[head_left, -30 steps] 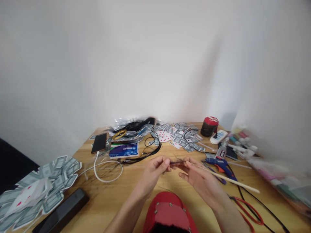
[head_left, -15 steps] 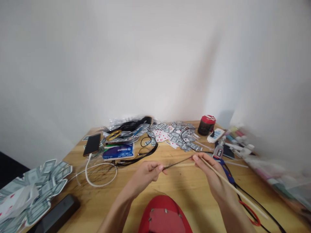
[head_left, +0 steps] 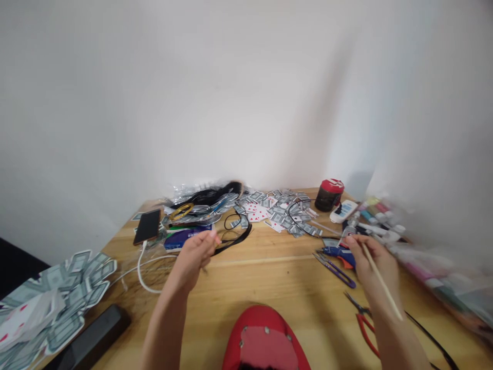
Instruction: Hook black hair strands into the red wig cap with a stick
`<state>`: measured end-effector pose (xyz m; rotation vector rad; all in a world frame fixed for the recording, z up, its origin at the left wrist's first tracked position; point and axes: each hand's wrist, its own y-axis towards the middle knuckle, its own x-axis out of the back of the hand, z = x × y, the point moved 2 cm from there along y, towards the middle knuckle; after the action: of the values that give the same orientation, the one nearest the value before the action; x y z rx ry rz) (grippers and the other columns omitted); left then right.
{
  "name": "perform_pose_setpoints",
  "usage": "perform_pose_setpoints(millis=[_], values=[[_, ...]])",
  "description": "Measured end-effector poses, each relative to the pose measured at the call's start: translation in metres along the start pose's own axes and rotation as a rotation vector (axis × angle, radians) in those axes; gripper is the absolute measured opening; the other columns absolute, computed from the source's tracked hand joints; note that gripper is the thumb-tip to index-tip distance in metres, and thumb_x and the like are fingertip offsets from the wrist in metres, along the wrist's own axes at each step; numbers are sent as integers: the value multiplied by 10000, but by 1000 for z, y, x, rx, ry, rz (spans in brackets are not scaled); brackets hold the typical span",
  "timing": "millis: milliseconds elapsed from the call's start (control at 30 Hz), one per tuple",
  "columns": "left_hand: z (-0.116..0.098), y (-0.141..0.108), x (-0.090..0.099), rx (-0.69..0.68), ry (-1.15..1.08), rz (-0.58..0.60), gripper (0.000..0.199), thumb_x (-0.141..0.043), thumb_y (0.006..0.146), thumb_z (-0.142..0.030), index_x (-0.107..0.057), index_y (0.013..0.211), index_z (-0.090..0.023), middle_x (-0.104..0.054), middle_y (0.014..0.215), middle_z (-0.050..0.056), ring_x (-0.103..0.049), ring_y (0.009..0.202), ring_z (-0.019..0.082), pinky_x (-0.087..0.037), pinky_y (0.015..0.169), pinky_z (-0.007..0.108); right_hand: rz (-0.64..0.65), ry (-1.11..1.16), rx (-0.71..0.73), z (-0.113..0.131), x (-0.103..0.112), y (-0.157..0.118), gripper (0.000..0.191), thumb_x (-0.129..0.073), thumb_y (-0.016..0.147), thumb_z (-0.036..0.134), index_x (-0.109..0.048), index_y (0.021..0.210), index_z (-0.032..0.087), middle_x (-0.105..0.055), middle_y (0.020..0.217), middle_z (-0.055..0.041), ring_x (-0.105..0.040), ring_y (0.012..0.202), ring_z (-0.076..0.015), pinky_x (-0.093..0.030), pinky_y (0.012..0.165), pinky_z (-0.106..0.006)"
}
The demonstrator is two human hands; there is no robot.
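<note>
My left hand (head_left: 195, 255) is raised over the left middle of the table, its fingers pinched together; a thin dark strand end shows below them, blurred. On the right, my right hand (head_left: 372, 262) is closed on a pale wooden stick (head_left: 381, 282) that slants down along the palm. A red rounded form (head_left: 265, 329) with metal pins stands at the front edge between the hands. Beside my right hand lie purple thread snips (head_left: 335, 270), a blue glue gun (head_left: 335, 251) and red-handled pliers (head_left: 365, 324).
Playing cards (head_left: 258, 211), a jar with a red lid (head_left: 329, 194) and a bundle of black strands (head_left: 215, 195) lie along the back. A phone (head_left: 148, 226) with a white cable is at left, markers (head_left: 377, 210) at right.
My hands have moved apart, the left one leftward and the right one rightward. The dark strand is no longer stretched between them. The snips and pliers have come into fuller view.
</note>
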<state>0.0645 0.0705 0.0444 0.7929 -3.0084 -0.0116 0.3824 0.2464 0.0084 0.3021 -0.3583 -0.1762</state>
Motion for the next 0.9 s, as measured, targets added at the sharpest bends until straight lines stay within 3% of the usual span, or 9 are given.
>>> perform_pose_setpoints(millis=[133, 233, 300, 400, 533, 700, 833, 900], values=[[-1, 5, 18, -128, -29, -263, 477, -641, 765, -655, -538, 744, -190, -288, 481, -110, -171, 413, 62, -145, 410, 181, -72, -111, 71, -4, 9, 4, 367, -584, 785, 558, -662, 803, 200, -658, 656, -71, -605, 650, -286, -447, 620, -395], [-1, 2, 7, -206, 27, -322, 398, -689, 773, -567, -597, 739, -181, -466, 559, -50, -383, 491, 93, -286, 465, 191, 129, -90, 254, 12, -7, -12, 287, -593, 846, 478, -707, 819, 216, -726, 802, -87, -659, 787, -300, -482, 721, -404], [-1, -2, -12, -251, 75, -270, 335, -706, 783, -501, -633, 717, -181, -593, 678, 1, -534, 666, 143, -408, 608, 219, 318, -53, 397, 29, -24, -34, 225, -618, 862, 432, -730, 801, 246, -750, 843, -64, -677, 823, -288, -500, 743, -390], [6, -9, -50, -276, 114, -84, 299, -627, 851, -449, -642, 707, -187, -687, 825, 43, -625, 907, 214, -454, 828, 285, 502, -8, 556, 55, -46, -69, 187, -637, 879, 374, -732, 767, 258, -724, 728, -26, -668, 699, -238, -490, 650, -337], [20, -18, -84, -231, 145, 158, 320, -509, 919, -417, -634, 749, -176, -685, 751, 40, -640, 772, 199, -471, 751, 289, 534, 12, 626, 70, -54, -92, 222, -533, 959, 269, -710, 832, 227, -714, 749, -34, -666, 714, -219, -477, 667, -326], [22, -23, -89, -206, 228, 276, 348, -491, 930, -415, -665, 764, -163, -611, 683, 16, -538, 663, 168, -391, 650, 271, 500, -5, 586, 61, -43, -81, 164, -560, 962, 259, -671, 845, 229, -703, 793, -16, -667, 741, -202, -489, 687, -304], [19, -23, -84, -195, 300, 304, 368, -509, 903, -413, -664, 689, -157, -503, 605, -5, -426, 600, 151, -301, 579, 267, 472, -43, 564, 53, -39, -73, 135, -588, 955, 271, -659, 848, 229, -701, 790, -14, -668, 729, -207, -497, 671, -308], [19, -22, -83, -190, 322, 294, 370, -501, 902, -411, -661, 690, -153, -493, 604, -6, -404, 588, 148, -279, 570, 270, 393, -53, 576, 54, -36, -71, 119, -576, 965, 288, -661, 941, 208, -710, 882, -59, -668, 810, -236, -507, 720, -343]])
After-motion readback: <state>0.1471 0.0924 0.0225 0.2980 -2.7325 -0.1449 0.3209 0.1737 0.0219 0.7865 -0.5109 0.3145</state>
